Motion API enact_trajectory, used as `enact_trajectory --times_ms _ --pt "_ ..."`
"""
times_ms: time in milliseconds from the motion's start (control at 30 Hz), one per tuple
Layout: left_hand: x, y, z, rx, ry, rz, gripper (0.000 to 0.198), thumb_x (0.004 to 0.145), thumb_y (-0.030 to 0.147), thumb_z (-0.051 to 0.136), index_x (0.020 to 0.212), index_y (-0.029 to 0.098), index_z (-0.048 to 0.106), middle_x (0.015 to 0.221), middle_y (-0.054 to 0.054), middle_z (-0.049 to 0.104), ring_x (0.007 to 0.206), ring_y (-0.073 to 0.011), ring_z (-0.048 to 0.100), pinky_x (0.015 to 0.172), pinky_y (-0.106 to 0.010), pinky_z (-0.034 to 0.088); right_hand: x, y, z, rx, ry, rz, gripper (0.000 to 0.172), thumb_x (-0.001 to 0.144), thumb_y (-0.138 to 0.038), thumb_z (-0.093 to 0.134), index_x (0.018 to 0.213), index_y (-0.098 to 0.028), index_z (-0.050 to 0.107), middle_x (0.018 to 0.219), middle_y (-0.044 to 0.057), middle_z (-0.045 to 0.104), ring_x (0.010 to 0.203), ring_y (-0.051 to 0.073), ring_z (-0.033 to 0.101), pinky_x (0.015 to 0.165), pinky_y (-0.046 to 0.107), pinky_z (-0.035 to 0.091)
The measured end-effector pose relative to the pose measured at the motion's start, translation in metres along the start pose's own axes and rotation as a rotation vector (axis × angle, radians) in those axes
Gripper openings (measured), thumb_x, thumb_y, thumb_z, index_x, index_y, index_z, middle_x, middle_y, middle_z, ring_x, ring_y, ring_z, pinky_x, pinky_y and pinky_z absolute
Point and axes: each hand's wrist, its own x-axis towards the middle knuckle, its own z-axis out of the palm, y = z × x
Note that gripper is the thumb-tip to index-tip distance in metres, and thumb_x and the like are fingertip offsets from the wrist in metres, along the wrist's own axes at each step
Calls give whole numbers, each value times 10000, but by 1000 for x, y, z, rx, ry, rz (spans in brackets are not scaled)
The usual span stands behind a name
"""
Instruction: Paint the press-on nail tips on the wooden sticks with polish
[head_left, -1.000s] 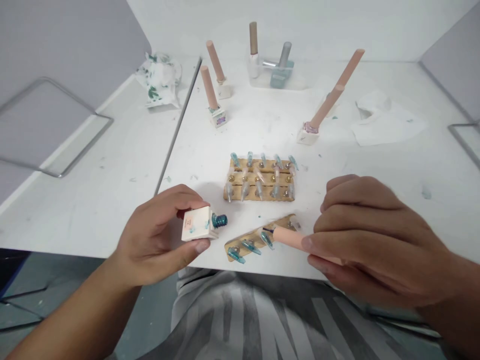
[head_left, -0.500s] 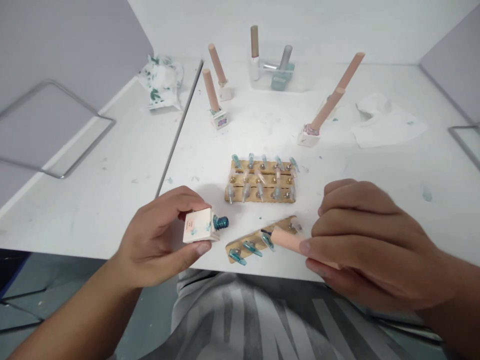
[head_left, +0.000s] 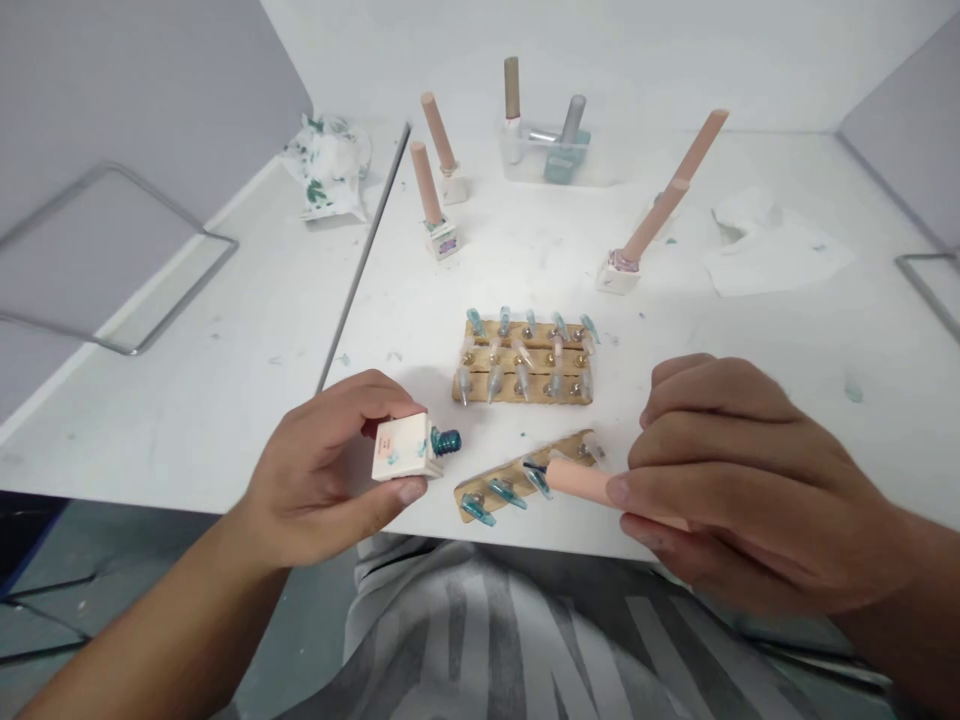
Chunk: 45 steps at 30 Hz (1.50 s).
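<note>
My left hand [head_left: 330, 470] is closed around a white nail polish bottle [head_left: 401, 447], tipped sideways with its teal-smeared neck pointing right. Between the fingers of my right hand [head_left: 750, 480] is a nail polish brush [head_left: 581, 480] with a long peach cap handle. Its dark bristles are over a nail tip on the loose wooden strip [head_left: 525, 470]; whether they touch it I cannot tell. Teal glossy nail tips [head_left: 508, 492] stand on that strip, with a paler one at its right end. Behind it, a wooden nail stand [head_left: 523, 360] carries rows of pale and teal nail tips.
Peach-capped polish bottles stand at the back left [head_left: 442, 238] and right [head_left: 619, 272]. A clear plastic box [head_left: 555, 165] holds more bottles. Stained wipes [head_left: 330, 170] lie at the far left, white tissue [head_left: 780, 245] at the right. Metal frames [head_left: 217, 300] flank the table.
The view has shifted slightly. Both hands keep nearly the same pose, with the bottle and brush still held and the brush tip over the same nail tip.
</note>
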Motion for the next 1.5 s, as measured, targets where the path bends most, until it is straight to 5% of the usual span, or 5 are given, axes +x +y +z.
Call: enact_trajectory --times_ms 367,833,1500 --pt "-1 0 2 -40 -5 8 413 796 146 702 1197 159 607 877 -73 637 756 -181 577 598 -305 489 -1 1 -7 53 -31 34 130 846 -86 552 941 -149 615 665 19 654 639 165 561 681 392 520" --pt "0 7 11 -84 109 129 405 810 197 679 1199 120 601 855 -101 624 746 -184 584 607 -296 500 7 8 3 112 206 13 278 810 -16 643 1069 -112 620 731 8 681 596 115 597 681 355 514" --pt "-3 3 17 -91 103 146 424 805 202 707 1204 122 590 881 -91 620 774 -178 575 637 -291 482 9 5 12 93 209 -1 190 897 -112 619 1082 -156 619 724 10 703 600 113 595 714 345 502"
